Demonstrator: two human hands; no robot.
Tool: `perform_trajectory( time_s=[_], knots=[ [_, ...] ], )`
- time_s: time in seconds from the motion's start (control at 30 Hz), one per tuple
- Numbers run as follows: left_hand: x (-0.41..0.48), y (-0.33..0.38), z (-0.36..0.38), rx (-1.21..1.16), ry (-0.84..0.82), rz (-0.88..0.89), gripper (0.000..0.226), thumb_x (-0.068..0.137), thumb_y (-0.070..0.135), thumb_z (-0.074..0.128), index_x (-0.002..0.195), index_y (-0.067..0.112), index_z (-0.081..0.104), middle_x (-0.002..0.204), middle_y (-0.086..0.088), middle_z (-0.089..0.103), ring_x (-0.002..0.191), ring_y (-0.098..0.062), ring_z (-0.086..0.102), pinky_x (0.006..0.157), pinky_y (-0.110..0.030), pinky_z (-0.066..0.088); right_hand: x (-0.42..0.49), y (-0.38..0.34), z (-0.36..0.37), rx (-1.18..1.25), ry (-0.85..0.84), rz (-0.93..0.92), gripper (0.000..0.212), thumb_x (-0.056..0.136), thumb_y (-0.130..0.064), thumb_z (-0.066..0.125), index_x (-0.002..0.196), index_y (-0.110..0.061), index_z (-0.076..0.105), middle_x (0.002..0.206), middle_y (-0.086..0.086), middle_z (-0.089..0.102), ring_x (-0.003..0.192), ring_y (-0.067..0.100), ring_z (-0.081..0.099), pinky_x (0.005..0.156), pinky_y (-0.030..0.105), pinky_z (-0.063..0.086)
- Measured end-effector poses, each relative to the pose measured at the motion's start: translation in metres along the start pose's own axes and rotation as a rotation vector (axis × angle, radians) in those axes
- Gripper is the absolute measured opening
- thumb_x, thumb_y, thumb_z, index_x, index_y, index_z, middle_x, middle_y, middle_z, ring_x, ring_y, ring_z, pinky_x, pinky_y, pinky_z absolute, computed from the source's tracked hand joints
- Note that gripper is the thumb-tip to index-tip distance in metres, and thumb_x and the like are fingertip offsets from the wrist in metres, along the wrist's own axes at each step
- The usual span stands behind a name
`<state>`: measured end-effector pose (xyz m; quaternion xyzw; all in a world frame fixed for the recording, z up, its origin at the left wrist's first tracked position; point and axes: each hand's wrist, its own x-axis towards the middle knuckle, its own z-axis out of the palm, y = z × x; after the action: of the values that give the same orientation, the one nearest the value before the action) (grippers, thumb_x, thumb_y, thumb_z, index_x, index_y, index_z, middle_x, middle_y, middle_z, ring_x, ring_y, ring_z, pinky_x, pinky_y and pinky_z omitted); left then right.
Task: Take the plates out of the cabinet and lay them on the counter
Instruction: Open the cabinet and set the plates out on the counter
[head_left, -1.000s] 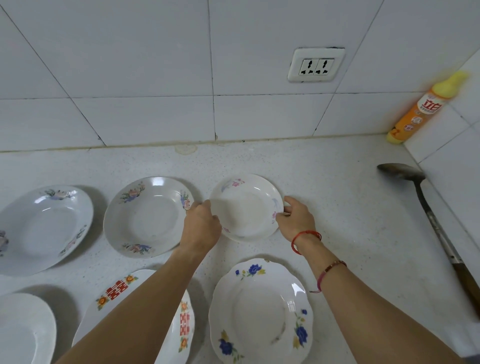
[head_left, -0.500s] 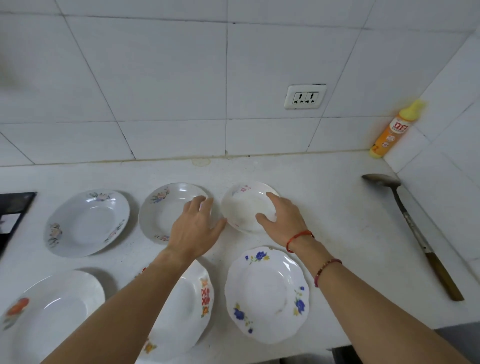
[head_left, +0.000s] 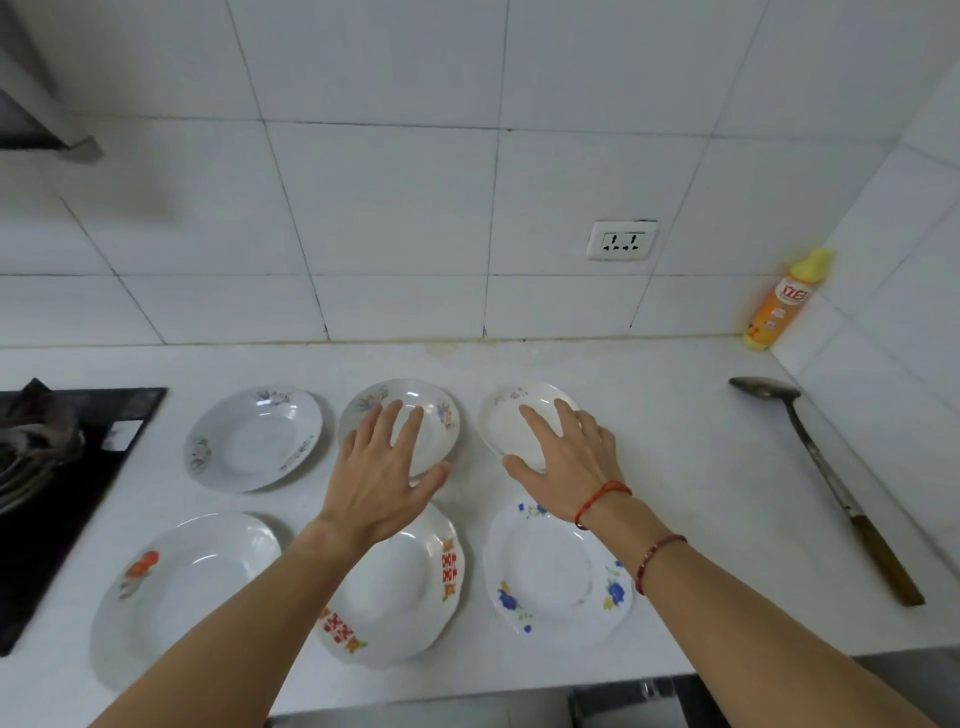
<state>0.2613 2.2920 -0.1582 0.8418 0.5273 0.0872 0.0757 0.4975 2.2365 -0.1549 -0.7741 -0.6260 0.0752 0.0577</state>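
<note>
Several white plates lie in two rows on the white counter (head_left: 665, 441). The back row holds a floral plate (head_left: 249, 441), a second floral plate (head_left: 431, 415) and a small plate (head_left: 506, 421). In front lie a plate with an orange flower (head_left: 182, 587), one with red marks (head_left: 400, 587) and one with blue flowers (head_left: 550, 571). My left hand (head_left: 379, 478) hovers open over the middle back plate, fingers spread. Over the small plate hovers my right hand (head_left: 566, 457), open and holding nothing. The cabinet is out of view.
A black gas stove (head_left: 57, 478) takes up the counter's left end. At the right lies a long metal ladle (head_left: 821, 467) with a wooden handle. An orange bottle (head_left: 779, 301) stands in the back right corner. A wall socket (head_left: 621, 240) is on the tiled wall.
Both hands have let go of the small plate, which now rests on the counter, and have drawn back and opened. The view has pulled back, and the stove now shows.
</note>
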Motion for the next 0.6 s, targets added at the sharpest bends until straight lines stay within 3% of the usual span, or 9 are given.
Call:
perform_trajectory(
  time_s=[0.2,0.6],
  knots=[
    [-0.017,0.003,0.000,-0.002,0.011,-0.024,0.085,0.086,0.072,0.027,0.154,0.021,0.026,0.161,-0.011,0.025,0.149,-0.032,0.019,0.117,-0.049,0.024,-0.002,-0.003,-0.003,-0.001,-0.006,-0.050,0.073,0.085,-0.070,0.035,0.150,-0.039,0.023,0.161,0.008,0.019,0.143,0.033,0.022,0.116,0.050,0.020],
    [-0.056,0.005,0.005,0.040,0.001,-0.053,0.088,0.083,0.075,0.023,0.154,0.024,0.024,0.162,-0.011,0.023,0.149,-0.033,0.019,0.117,-0.049,0.025,-0.031,-0.008,0.009,-0.008,-0.060,-0.095,0.074,0.088,-0.070,0.032,0.152,-0.039,0.015,0.161,0.011,0.018,0.142,0.035,0.024,0.115,0.053,0.022]
  ],
)
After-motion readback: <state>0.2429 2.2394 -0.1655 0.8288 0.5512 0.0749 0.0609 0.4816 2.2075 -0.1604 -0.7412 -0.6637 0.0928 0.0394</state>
